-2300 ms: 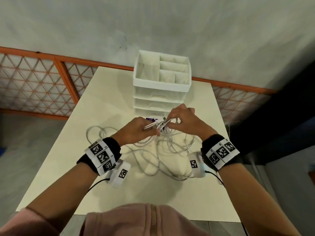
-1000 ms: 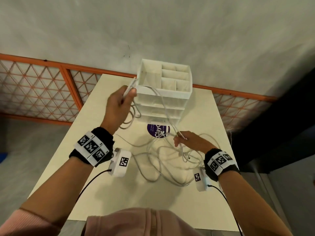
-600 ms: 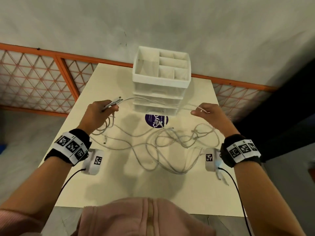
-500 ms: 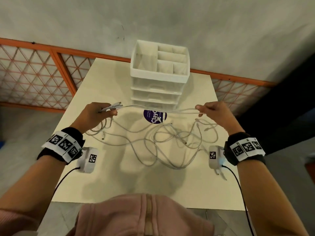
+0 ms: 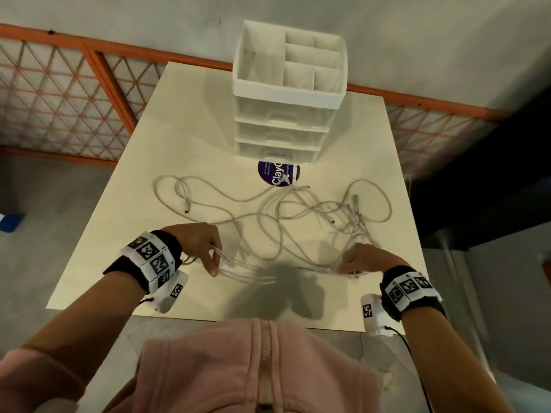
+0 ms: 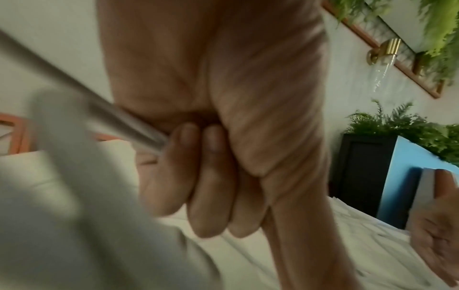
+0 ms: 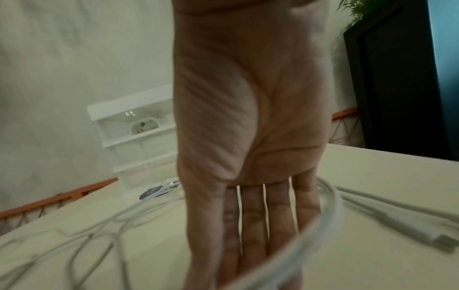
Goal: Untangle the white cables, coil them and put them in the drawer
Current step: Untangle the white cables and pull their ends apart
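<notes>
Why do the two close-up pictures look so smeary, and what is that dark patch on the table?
Left wrist view: the cable and the pale shape in front are streaked by motion blur. Right wrist view: the near cables are soft, the drawer unit sharper. Head view: sharp, with edges bowed by the wide lens; the patch on the table is a shadow.

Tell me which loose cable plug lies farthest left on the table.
The plug hanging off the small loop at the table's left side, ahead of the left hand. The other loose plugs sit in the tangle toward the right.
</notes>
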Tool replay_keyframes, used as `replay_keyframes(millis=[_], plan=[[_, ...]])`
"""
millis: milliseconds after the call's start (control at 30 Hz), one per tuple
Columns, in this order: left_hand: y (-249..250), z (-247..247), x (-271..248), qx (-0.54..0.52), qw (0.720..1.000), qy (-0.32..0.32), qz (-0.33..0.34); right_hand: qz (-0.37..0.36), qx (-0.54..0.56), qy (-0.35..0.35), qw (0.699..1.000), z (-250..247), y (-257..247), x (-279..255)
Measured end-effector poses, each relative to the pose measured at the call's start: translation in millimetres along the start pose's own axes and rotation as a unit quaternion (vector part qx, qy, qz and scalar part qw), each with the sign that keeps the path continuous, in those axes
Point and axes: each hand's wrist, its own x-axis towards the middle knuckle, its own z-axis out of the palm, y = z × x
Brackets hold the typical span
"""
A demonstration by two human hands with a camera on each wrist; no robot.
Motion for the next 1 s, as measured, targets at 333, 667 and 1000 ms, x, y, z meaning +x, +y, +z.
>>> replay_keyframes(millis=[333, 667, 1000], plan=[[14, -16, -4, -0.193, 0.969, 0.153, 0.018, -0.124, 0.108, 0.224, 0.961, -30, -92, 56], [30, -8, 12, -0.448, 0.868, 0.203, 0.065, -0.193, 0.178, 0.173, 0.949, -30, -127, 67], [76, -34, 36, -0.595, 0.764, 0.22, 0.12, -0.324, 0.147, 0.038, 0.934, -54, -155, -8]])
